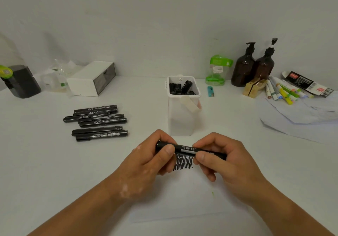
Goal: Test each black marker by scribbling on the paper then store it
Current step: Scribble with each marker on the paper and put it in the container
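Black plastic marker [186,149] with white lettering on the barrel, held up between both hands just over the white sheet of paper [182,203]. Pinched near one end by the left hand [146,162], with the thumb on top and the fingers curled under. Gripped near the other end by the right hand [226,162] in much the same way. Looked matte, with a pale label strip under the print. Lay pretty much level, long axis running left to right and dipping a touch toward the right. Couldn't tell which end was the tip, with both ends buried in fingers. Hovered right above a patch of dense black zigzag scribbles [183,163] on the sheet. Had a tall white plastic tub [182,122] just behind it, with stored black markers [180,87] upright inside. Also had a loose pile of capped black markers [97,121] well off to the left on the white table [45,162].
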